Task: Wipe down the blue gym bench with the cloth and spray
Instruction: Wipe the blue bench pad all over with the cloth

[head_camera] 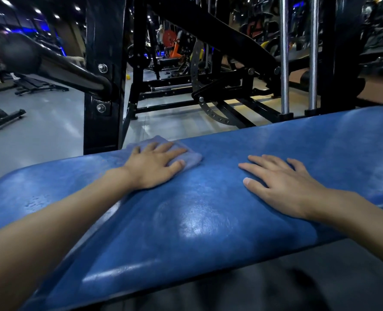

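The blue padded gym bench (pixel 208 209) stretches across the view from lower left to upper right, its surface shiny with wet patches. A folded bluish-grey cloth (pixel 186 157) lies on the bench's far edge. My left hand (pixel 154 167) presses flat on the cloth with its fingers spread. To the right, my right hand (pixel 282 187) rests palm down on the bare pad, fingers straight and holding nothing. No spray bottle is in view.
A black machine upright (pixel 103 75) with bolts stands just behind the bench at the left, with a padded black bar (pixel 51 61) jutting from it. Two chrome guide rods (pixel 298 55) and a black adjustable frame (pixel 208 97) stand behind. Grey gym floor (pixel 40 131) lies to the left.
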